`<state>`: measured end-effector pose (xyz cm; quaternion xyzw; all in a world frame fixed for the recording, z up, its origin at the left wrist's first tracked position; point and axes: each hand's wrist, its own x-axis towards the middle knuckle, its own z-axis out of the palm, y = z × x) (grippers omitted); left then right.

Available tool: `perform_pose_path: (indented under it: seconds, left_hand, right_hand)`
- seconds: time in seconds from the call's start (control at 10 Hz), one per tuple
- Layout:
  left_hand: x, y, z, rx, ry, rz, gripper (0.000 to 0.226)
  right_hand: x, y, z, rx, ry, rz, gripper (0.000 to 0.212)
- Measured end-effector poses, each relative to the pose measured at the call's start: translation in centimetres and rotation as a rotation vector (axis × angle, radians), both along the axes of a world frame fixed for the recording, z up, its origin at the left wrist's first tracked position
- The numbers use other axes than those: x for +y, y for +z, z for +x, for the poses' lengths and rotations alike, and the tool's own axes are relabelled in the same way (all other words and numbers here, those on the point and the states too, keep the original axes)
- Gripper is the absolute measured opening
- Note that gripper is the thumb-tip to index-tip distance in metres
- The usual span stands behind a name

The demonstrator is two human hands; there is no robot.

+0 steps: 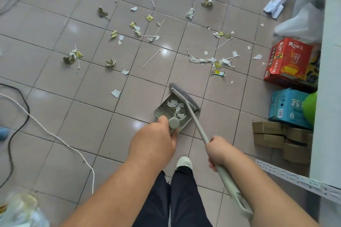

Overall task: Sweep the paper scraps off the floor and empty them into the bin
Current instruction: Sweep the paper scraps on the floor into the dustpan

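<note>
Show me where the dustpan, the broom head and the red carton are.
dustpan (pixel 160 112): head view, on its left wall beside the comb teeth.
broom head (pixel 181 94): head view, on the grey bristle bar.
red carton (pixel 287 61): head view, on its printed front face.

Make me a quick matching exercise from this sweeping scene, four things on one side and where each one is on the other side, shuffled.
Things:
1. broom
2. dustpan
3. red box
4. white cord

Places:
A. stacked at the right edge of the floor
B. held by the left hand, scraps inside
C. trailing across the tiles on the left
D. held by the right hand, bristles at the pan's mouth

Pairs: 1-D, 2-B, 3-A, 4-C
</note>
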<state>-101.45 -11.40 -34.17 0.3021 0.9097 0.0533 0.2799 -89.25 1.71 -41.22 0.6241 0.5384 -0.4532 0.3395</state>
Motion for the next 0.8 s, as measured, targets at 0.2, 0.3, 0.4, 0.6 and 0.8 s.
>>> perform_pose_path:
  seconds: [0.2,0.3,0.4,0.6,0.8]
  left_hand:
    - [-0.9,0.0,0.1,-0.021,0.018,0.02,0.03]
    - [-2.2,0.1,0.4,-0.028,0.09,0.048,0.03]
    - [-4.0,0.7,0.8,-0.02,0.212,0.075,0.03]
    - [-8.7,2.0,1.2,0.05,0.489,0.076,0.036]
    - [-13.3,3.0,0.2,0.119,0.698,0.065,0.033]
  right_hand:
    - [2.4,6.5,1.6,0.036,-0.034,-0.019,0.026]
    - [2.4,7.3,0.9,0.052,0.01,0.019,0.026]
    - [1.5,7.0,-0.9,0.074,0.06,0.056,0.026]
    - [-2.3,5.6,-7.8,0.09,0.228,0.04,0.016]
    - [-8.1,5.6,-13.5,0.177,0.54,0.019,0.012]
